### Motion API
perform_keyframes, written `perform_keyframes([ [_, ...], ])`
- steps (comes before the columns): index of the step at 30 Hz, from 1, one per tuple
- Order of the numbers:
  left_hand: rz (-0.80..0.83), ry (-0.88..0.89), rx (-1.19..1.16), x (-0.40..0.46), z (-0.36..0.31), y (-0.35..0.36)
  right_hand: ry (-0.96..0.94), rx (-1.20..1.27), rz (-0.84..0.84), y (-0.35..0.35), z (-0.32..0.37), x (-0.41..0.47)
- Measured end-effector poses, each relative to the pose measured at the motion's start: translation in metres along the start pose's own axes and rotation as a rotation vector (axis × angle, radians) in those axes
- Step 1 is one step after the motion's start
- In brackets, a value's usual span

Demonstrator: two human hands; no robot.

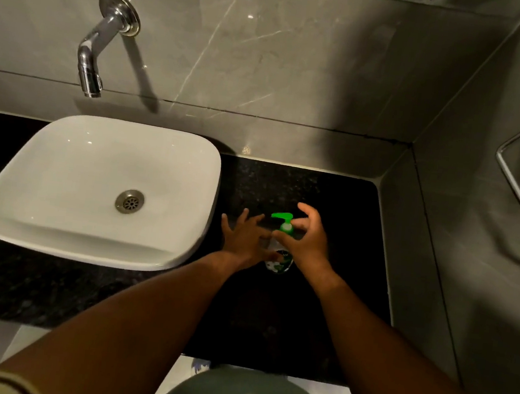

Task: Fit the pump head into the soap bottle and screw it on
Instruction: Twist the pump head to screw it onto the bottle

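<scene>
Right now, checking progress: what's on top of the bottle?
The green pump head sits on the bottle. The right hand hides the collar, so thread tightness can't be seen.

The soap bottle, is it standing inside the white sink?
No, the soap bottle stands on the dark counter, right of the sink.

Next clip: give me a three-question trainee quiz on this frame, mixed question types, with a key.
1. True or false: the soap bottle stands inside the white basin.
2. Multiple choice: the green pump head is A) lying on the counter, B) on top of the bottle, C) under the tap.
3. Fill in: the right hand is at the pump collar, while the left hand is beside the ____.

Key: 1 false, it stands on the dark counter right of the basin; 2 B; 3 bottle.
</scene>
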State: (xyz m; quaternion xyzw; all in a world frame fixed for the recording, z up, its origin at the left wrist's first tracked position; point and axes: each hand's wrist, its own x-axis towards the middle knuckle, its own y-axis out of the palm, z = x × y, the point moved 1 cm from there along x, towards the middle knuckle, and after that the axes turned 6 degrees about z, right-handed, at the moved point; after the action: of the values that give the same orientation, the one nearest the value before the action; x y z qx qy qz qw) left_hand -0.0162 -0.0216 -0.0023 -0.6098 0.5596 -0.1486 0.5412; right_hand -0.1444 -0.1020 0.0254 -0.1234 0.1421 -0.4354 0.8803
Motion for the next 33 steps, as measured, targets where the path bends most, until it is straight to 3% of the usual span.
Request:
perform_keyframes([
  [3,0.011,0.0,0.037,0.0,-0.003,-0.002,0.025,-0.072,-0.082,0.0,0.001,0.0],
  [8,0.016,-0.032,0.034,0.002,-0.002,-0.005,0.058,0.161,0.172,-0.002,-0.001,0.001],
  [10,0.011,-0.041,0.036,0.001,-0.003,-0.005,0.066,0.145,0.189,-0.004,-0.002,0.003],
  [18,0.013,-0.024,0.044,-0.003,-0.009,-0.002,0.054,0.069,-0.047,0.002,-0.002,0.002],
  [23,0.029,-0.057,0.041,-0.002,-0.006,-0.003,0.055,0.164,0.165,-0.002,-0.008,0.0],
  [26,0.013,-0.054,0.026,-0.003,-0.009,-0.002,0.056,0.203,0.188,-0.003,-0.01,0.002],
  [33,0.007,-0.017,0.042,-0.003,-0.011,0.0,0.101,-0.045,-0.094,0.004,-0.011,0.009],
])
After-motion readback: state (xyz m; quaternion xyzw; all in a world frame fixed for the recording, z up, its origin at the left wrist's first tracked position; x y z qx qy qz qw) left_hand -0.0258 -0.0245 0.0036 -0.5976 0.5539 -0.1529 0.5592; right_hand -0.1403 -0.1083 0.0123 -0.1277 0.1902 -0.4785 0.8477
